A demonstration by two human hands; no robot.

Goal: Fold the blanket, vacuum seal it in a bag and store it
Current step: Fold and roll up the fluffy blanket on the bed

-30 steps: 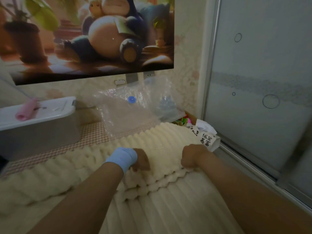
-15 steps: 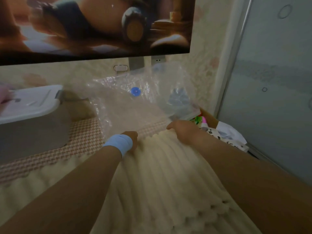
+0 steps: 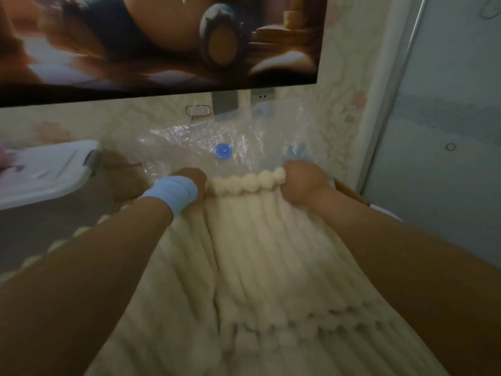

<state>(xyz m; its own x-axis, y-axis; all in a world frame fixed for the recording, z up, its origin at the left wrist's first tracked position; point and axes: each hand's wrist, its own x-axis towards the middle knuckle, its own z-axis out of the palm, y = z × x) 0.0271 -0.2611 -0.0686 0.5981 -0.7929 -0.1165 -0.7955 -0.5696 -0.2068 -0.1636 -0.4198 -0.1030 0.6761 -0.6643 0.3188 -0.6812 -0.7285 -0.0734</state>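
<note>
Both hands, left hand (image 3: 191, 178) and right hand (image 3: 302, 183), grip the cream blanket's (image 3: 244, 253) bobbled edge at mid-frame, fingers curled round it, just before the clear vacuum bag (image 3: 235, 142).

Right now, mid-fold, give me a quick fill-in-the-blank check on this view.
1. The left hand and right hand both grip the edge of the cream ____.
2. The vacuum bag's round valve is coloured ____.
3. The wristband is on the ____ wrist.
Missing words: blanket, blue, left.
</note>
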